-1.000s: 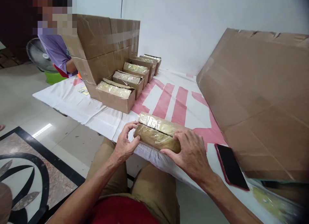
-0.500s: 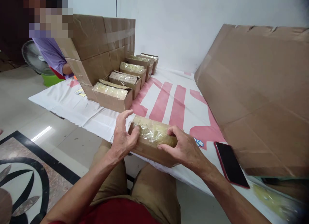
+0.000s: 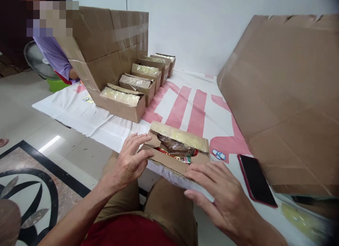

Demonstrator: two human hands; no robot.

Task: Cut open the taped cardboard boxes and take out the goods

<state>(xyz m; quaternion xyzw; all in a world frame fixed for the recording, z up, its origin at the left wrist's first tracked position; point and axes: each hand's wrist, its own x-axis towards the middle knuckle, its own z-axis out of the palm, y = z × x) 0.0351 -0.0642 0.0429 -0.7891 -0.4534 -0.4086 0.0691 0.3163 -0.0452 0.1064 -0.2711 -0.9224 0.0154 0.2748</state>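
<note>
In front of me, at the table's near edge, lies a small cardboard box (image 3: 166,157) with its top opened. Its far flap (image 3: 182,136) stands up and carries clear yellowish tape. Inside shows a dark brown item in shiny plastic wrapping (image 3: 172,144), with red and green printed bits beside it. My left hand (image 3: 131,161) rests at the box's left end, thumb and forefinger apart, fingertips on the flaps. At the near right corner, my right hand (image 3: 217,189) has its fingers stretched over the box edge and its thumb held away below.
Several filled cardboard boxes (image 3: 123,103) stand in a row beside a tall stack of cartons (image 3: 106,37) at the left. A large cardboard sheet or carton (image 3: 288,97) and a phone (image 3: 256,180) are at the right. Someone's purple sleeve (image 3: 53,52) shows behind the stack.
The small box has gone from closed, with a taped top, to opened, its contents showing. My right hand has moved down to the near right corner, and my left hand slightly lower.
</note>
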